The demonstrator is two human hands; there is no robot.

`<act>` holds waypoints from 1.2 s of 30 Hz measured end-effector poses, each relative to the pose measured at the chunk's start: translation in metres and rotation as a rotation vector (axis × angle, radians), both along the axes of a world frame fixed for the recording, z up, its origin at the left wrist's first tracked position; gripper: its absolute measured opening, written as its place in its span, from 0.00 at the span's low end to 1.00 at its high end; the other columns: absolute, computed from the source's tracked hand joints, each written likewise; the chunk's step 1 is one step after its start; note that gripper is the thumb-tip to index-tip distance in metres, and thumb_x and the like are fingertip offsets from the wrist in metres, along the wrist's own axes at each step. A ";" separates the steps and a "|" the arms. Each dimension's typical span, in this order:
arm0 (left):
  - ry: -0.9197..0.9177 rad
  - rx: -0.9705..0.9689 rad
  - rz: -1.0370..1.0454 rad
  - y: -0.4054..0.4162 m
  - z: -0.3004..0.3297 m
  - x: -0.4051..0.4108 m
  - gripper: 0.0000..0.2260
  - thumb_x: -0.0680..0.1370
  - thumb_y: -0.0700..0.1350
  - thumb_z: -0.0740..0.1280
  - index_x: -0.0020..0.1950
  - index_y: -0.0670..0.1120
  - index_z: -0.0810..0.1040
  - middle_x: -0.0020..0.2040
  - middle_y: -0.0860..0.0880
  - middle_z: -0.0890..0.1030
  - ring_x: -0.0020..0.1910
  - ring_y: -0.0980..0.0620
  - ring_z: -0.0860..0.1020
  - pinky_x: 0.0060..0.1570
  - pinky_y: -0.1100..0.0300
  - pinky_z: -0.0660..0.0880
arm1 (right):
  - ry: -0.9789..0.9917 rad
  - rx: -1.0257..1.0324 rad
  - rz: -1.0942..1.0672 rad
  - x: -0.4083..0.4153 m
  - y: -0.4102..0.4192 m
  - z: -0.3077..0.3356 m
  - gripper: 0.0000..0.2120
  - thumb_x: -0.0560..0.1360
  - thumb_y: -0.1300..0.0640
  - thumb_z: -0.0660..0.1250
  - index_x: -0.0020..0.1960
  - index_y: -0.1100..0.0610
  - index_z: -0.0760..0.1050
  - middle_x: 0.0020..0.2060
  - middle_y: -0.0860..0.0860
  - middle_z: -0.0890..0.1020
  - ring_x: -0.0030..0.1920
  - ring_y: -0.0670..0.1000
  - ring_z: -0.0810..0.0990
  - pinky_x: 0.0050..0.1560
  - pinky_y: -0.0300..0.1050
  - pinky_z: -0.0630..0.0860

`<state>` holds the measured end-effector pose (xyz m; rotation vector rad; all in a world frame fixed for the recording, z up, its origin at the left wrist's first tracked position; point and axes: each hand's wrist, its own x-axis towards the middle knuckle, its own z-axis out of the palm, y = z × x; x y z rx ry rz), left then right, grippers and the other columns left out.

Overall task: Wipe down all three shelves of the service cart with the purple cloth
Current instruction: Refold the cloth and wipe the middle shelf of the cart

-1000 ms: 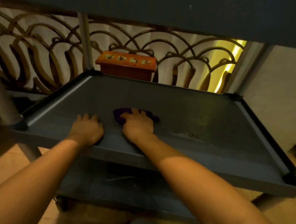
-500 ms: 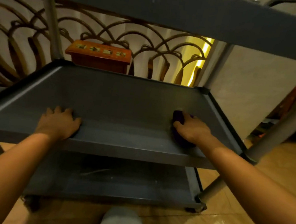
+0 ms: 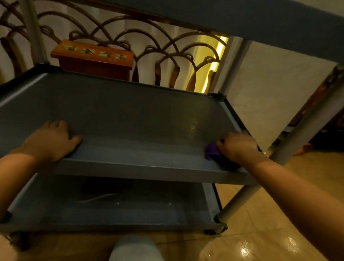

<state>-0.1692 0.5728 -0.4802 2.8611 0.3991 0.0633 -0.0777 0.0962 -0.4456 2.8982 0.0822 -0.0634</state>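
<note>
Cloth (image 3: 214,154) sat bunched in your right hand (image 3: 238,148) at the shelf's (image 3: 136,116) 4 o'clock corner; left hand (image 3: 52,139) lay flat, holding nothing. Bunched cloth probably skips that corner.

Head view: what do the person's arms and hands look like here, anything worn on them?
Both forearms are bare from the frame edge to the wrist, with no sleeve in view. The left hand and the right hand are bare too: no gloves, and no watch, bracelet or ring that I can make out in the dim, warm light. No markings show on either arm.
</note>
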 end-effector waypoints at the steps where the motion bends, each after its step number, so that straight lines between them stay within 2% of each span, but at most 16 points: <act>1: -0.010 0.003 0.005 0.000 -0.001 0.001 0.21 0.81 0.54 0.63 0.62 0.36 0.72 0.63 0.33 0.76 0.60 0.34 0.74 0.61 0.43 0.72 | -0.008 -0.073 -0.060 -0.007 -0.003 0.000 0.28 0.81 0.36 0.49 0.55 0.53 0.81 0.54 0.55 0.83 0.47 0.56 0.79 0.44 0.48 0.69; 3: -0.005 0.002 0.021 0.001 -0.002 0.003 0.22 0.81 0.55 0.62 0.63 0.37 0.72 0.63 0.33 0.76 0.60 0.34 0.74 0.60 0.44 0.72 | 0.012 -0.117 -0.107 -0.016 0.000 0.005 0.35 0.79 0.30 0.44 0.52 0.53 0.81 0.50 0.54 0.84 0.42 0.55 0.77 0.43 0.48 0.71; 5: 0.009 0.015 0.021 0.003 -0.002 0.002 0.23 0.81 0.57 0.62 0.62 0.38 0.73 0.62 0.33 0.76 0.59 0.34 0.74 0.59 0.44 0.73 | 0.091 -0.047 -0.136 -0.020 0.010 0.014 0.40 0.74 0.22 0.42 0.49 0.51 0.81 0.44 0.50 0.81 0.44 0.53 0.79 0.44 0.49 0.72; 7: -0.023 0.077 -0.010 0.003 0.001 0.000 0.24 0.79 0.60 0.62 0.61 0.40 0.75 0.60 0.35 0.77 0.56 0.35 0.76 0.58 0.42 0.75 | 0.161 0.043 -0.141 -0.021 0.017 0.023 0.42 0.68 0.17 0.43 0.44 0.50 0.79 0.40 0.49 0.79 0.43 0.51 0.78 0.39 0.47 0.68; 9: -0.072 0.168 -0.087 -0.001 0.003 -0.002 0.28 0.78 0.65 0.60 0.67 0.45 0.74 0.66 0.37 0.76 0.60 0.35 0.76 0.60 0.41 0.74 | 0.186 0.100 -0.119 -0.020 0.015 0.028 0.41 0.64 0.16 0.47 0.48 0.48 0.79 0.44 0.50 0.80 0.44 0.52 0.78 0.40 0.47 0.69; 10: -0.066 0.171 -0.129 -0.006 0.003 -0.003 0.31 0.77 0.69 0.58 0.72 0.49 0.72 0.71 0.39 0.73 0.66 0.35 0.73 0.64 0.40 0.72 | 0.191 0.123 -0.105 -0.019 0.010 0.029 0.42 0.65 0.16 0.49 0.56 0.48 0.79 0.51 0.51 0.81 0.50 0.54 0.79 0.44 0.48 0.72; 12: 0.004 0.097 -0.168 -0.018 0.005 -0.003 0.35 0.76 0.73 0.54 0.78 0.57 0.63 0.79 0.44 0.64 0.76 0.37 0.63 0.71 0.37 0.63 | 0.205 0.188 -0.071 -0.022 -0.005 0.030 0.42 0.67 0.19 0.56 0.73 0.44 0.69 0.68 0.54 0.76 0.65 0.58 0.76 0.60 0.55 0.73; 13: 0.050 0.062 -0.165 -0.023 0.006 -0.003 0.37 0.74 0.75 0.52 0.79 0.59 0.59 0.81 0.45 0.60 0.79 0.39 0.57 0.74 0.36 0.57 | 0.213 0.232 -0.032 -0.024 -0.012 0.029 0.41 0.69 0.21 0.58 0.76 0.41 0.63 0.73 0.54 0.72 0.69 0.59 0.73 0.65 0.57 0.71; 14: 0.086 0.047 -0.160 -0.027 0.005 -0.003 0.39 0.73 0.76 0.51 0.80 0.60 0.55 0.82 0.46 0.56 0.80 0.40 0.51 0.76 0.36 0.52 | 0.217 0.275 0.007 -0.028 -0.019 0.025 0.40 0.70 0.23 0.59 0.77 0.39 0.60 0.73 0.54 0.72 0.70 0.59 0.72 0.66 0.56 0.71; 17: 0.092 0.068 -0.151 -0.029 -0.003 -0.002 0.43 0.71 0.78 0.48 0.81 0.59 0.51 0.83 0.46 0.53 0.81 0.42 0.45 0.77 0.37 0.46 | 0.069 0.313 0.046 -0.040 -0.032 0.003 0.35 0.72 0.24 0.56 0.75 0.38 0.62 0.66 0.55 0.77 0.62 0.59 0.77 0.59 0.54 0.77; 19: 0.096 0.072 -0.147 -0.025 -0.007 0.000 0.42 0.72 0.78 0.49 0.81 0.59 0.52 0.83 0.47 0.53 0.81 0.42 0.45 0.77 0.37 0.46 | -0.043 0.288 -0.030 -0.045 -0.022 -0.010 0.34 0.74 0.26 0.56 0.73 0.44 0.65 0.62 0.57 0.78 0.59 0.61 0.79 0.55 0.55 0.78; 22: 0.121 0.087 -0.152 -0.024 -0.010 0.003 0.41 0.73 0.77 0.50 0.81 0.58 0.52 0.82 0.47 0.55 0.81 0.41 0.47 0.77 0.37 0.47 | -0.104 0.323 -0.146 -0.054 0.024 -0.016 0.33 0.74 0.30 0.58 0.70 0.50 0.67 0.60 0.60 0.79 0.56 0.64 0.81 0.53 0.56 0.79; 26: 0.143 0.087 -0.149 -0.026 -0.003 0.000 0.41 0.73 0.77 0.49 0.81 0.58 0.52 0.82 0.47 0.56 0.81 0.41 0.49 0.77 0.36 0.48 | -0.065 0.391 -0.053 -0.071 0.112 -0.011 0.34 0.74 0.30 0.59 0.69 0.54 0.69 0.60 0.60 0.81 0.58 0.64 0.81 0.53 0.53 0.76; 29: 0.114 0.077 -0.132 -0.027 0.004 -0.007 0.45 0.70 0.80 0.44 0.81 0.57 0.51 0.82 0.46 0.55 0.81 0.41 0.49 0.77 0.36 0.47 | 0.066 0.440 0.097 -0.080 0.156 -0.001 0.36 0.74 0.31 0.61 0.75 0.51 0.64 0.66 0.60 0.76 0.62 0.64 0.78 0.56 0.53 0.74; 32: 0.060 0.094 -0.120 -0.017 0.008 -0.020 0.47 0.68 0.81 0.41 0.81 0.57 0.52 0.82 0.45 0.55 0.81 0.42 0.48 0.76 0.35 0.47 | 0.145 0.521 0.163 -0.070 0.128 0.015 0.34 0.73 0.35 0.66 0.75 0.46 0.64 0.67 0.56 0.77 0.62 0.60 0.78 0.60 0.53 0.76; 36: -0.003 0.187 -0.004 0.013 0.010 -0.047 0.46 0.68 0.78 0.39 0.81 0.55 0.55 0.82 0.46 0.55 0.81 0.43 0.48 0.77 0.36 0.46 | 0.013 0.406 0.013 -0.039 0.057 0.024 0.31 0.75 0.34 0.64 0.74 0.43 0.65 0.63 0.56 0.79 0.59 0.60 0.80 0.57 0.56 0.78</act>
